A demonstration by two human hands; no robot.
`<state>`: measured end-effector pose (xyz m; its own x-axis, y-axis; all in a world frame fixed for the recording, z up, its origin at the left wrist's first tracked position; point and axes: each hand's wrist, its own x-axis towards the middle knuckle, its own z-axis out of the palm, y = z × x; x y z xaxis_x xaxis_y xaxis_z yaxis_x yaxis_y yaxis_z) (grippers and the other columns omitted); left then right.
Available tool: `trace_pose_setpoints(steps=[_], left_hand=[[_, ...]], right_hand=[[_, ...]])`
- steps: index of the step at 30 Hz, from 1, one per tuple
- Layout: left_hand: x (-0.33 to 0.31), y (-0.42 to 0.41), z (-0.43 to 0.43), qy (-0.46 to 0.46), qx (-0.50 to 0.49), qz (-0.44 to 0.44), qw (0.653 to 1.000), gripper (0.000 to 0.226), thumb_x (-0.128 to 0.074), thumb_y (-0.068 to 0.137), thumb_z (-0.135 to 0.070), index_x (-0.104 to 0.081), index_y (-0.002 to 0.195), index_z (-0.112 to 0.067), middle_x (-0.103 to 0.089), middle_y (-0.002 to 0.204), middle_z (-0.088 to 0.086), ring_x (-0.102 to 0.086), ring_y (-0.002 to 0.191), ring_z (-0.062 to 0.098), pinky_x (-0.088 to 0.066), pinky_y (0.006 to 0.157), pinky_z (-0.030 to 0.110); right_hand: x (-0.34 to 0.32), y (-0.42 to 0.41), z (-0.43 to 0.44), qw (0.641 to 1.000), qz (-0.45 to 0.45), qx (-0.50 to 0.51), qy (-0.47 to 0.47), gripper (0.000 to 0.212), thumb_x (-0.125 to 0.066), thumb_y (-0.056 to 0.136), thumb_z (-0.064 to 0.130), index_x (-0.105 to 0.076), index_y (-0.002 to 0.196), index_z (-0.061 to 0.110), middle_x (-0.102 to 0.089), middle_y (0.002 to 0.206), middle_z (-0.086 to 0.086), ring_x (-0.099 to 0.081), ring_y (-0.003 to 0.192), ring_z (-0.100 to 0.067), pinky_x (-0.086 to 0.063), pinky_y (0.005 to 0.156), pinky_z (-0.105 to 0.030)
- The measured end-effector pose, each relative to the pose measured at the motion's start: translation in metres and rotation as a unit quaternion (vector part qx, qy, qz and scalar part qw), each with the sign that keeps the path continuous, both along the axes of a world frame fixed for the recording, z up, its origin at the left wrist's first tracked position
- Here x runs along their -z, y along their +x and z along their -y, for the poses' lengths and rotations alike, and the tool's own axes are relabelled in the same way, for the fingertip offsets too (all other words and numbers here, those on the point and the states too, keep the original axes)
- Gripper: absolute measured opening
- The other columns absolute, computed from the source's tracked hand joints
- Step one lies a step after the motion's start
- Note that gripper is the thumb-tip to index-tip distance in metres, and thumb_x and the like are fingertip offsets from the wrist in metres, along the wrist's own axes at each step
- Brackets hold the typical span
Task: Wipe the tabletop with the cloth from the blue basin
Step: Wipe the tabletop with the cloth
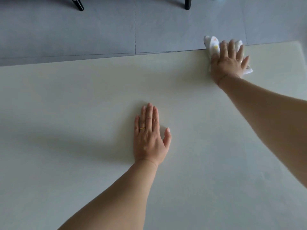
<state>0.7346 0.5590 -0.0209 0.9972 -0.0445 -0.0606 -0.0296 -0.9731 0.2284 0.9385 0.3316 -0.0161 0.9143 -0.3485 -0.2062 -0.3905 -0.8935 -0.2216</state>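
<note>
Nearest the camera, the left hand (pixel 150 138) is lying palm down on the smooth, pale cream tabletop (pixel 83 105), its fingers (pixel 149 113) stretched straight and close together, gripping nothing, the thumb angling out to the right. A thin gold ring (pixel 142 128) is sitting on one finger. From the wrist, the bare left forearm is running back toward the lower edge of the view, and its soft shadow is spreading across the surface to the left.

Farther off, at the far right part of the table, the fingers of the right hand (pixel 228 62) are fanning out flat and pressing down on a crumpled white cloth with small yellow and orange markings (pixel 213 44). They are spread over it rather than curled around it. The cloth is lying right at the far edge of the tabletop, bunching up beyond the fingertips and poking out again beside the little finger. This area is slightly blurred. The bare right forearm is stretching back to the right edge of the view.

Beyond the table, grey floor tiles (pixel 99 30) are showing, with two black furniture legs (pixel 77 4) standing on them at the top.
</note>
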Motion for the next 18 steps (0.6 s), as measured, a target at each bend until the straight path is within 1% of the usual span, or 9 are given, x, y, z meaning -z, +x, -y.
trace_pose_setpoints(steps=[2,5,7,9,11,13,14,16,18], left_hand=[[0.000,-0.001,-0.001,0.001,0.002,-0.003,1.000,0.071,-0.035,0.089,-0.041,-0.028,0.147,-0.003,-0.023,0.156,0.012,-0.020,0.145,0.027,-0.012,0.118,0.041],[0.000,-0.001,0.000,0.008,0.000,-0.004,1.000,0.071,-0.035,0.089,-0.042,-0.028,0.148,-0.003,-0.023,0.157,0.012,-0.020,0.145,0.027,-0.014,0.118,0.042],[0.000,-0.001,0.000,0.009,0.001,-0.004,1.000,0.070,-0.035,0.089,-0.042,-0.028,0.147,-0.003,-0.024,0.156,0.012,-0.021,0.145,0.027,-0.014,0.117,0.042],[0.000,0.000,0.000,0.014,0.001,0.000,1.000,0.070,-0.035,0.089,-0.041,-0.028,0.147,-0.003,-0.025,0.156,0.012,-0.021,0.145,0.027,-0.014,0.117,0.041],[0.001,0.000,0.000,0.012,0.001,0.000,1.000,0.070,-0.035,0.089,-0.041,-0.028,0.147,-0.003,-0.025,0.156,0.013,-0.021,0.145,0.028,-0.014,0.118,0.041],[0.001,0.000,0.000,0.013,0.003,0.006,1.000,0.070,-0.034,0.089,-0.041,-0.029,0.147,-0.003,-0.025,0.156,0.013,-0.021,0.145,0.028,-0.014,0.118,0.041],[0.001,0.000,0.000,0.015,0.002,0.007,1.000,0.070,-0.034,0.089,-0.041,-0.029,0.147,-0.003,-0.025,0.156,0.013,-0.022,0.145,0.028,-0.014,0.118,0.041],[0.000,0.000,0.000,0.016,0.000,0.005,1.000,0.070,-0.034,0.089,-0.041,-0.029,0.147,-0.002,-0.025,0.156,0.013,-0.021,0.145,0.028,-0.015,0.118,0.042],[-0.002,0.000,0.001,0.018,-0.001,0.005,1.000,0.070,-0.033,0.088,-0.041,-0.030,0.147,-0.002,-0.026,0.156,0.013,-0.022,0.145,0.028,-0.016,0.118,0.043]], right_hand=[[0.001,-0.014,-0.033,1.000,0.014,-0.015,0.001,0.056,-0.020,0.097,0.045,-0.012,0.150,0.029,-0.003,0.160,0.004,0.006,0.146,-0.027,0.009,0.114,-0.051],[0.001,-0.044,-0.059,0.974,0.024,-0.226,0.000,0.054,-0.022,0.098,0.043,-0.011,0.150,0.029,-0.003,0.160,0.005,0.007,0.146,-0.025,0.008,0.114,-0.048],[-0.001,-0.044,-0.036,0.947,0.011,-0.320,-0.012,0.055,-0.022,0.098,0.046,-0.010,0.150,0.032,-0.001,0.159,0.006,0.007,0.146,-0.021,0.006,0.115,-0.045],[0.001,-0.037,0.004,0.961,0.011,-0.275,-0.012,0.054,-0.023,0.098,0.047,-0.011,0.149,0.032,-0.003,0.159,0.007,0.004,0.146,-0.021,0.004,0.115,-0.044],[0.001,-0.036,0.040,0.992,0.006,-0.129,0.002,0.054,-0.024,0.098,0.046,-0.012,0.150,0.032,-0.003,0.160,0.006,0.004,0.146,-0.023,0.004,0.116,-0.046],[0.000,-0.043,0.041,1.000,0.008,-0.009,0.004,0.056,-0.022,0.097,0.045,-0.011,0.150,0.030,-0.003,0.160,0.005,0.005,0.146,-0.025,0.004,0.116,-0.050],[0.000,-0.051,0.027,1.000,0.012,0.016,0.003,0.056,-0.023,0.097,0.044,-0.011,0.150,0.028,-0.003,0.160,0.003,0.005,0.146,-0.026,0.005,0.116,-0.052],[0.001,-0.078,-0.013,0.999,0.024,-0.026,0.004,0.057,-0.026,0.097,0.042,-0.012,0.150,0.027,-0.005,0.160,0.002,0.005,0.146,-0.028,0.006,0.114,-0.052],[0.002,-0.110,-0.043,0.987,0.034,-0.157,0.003,0.056,-0.027,0.097,0.042,-0.013,0.150,0.028,-0.007,0.159,0.003,0.004,0.146,-0.027,0.007,0.114,-0.050]])
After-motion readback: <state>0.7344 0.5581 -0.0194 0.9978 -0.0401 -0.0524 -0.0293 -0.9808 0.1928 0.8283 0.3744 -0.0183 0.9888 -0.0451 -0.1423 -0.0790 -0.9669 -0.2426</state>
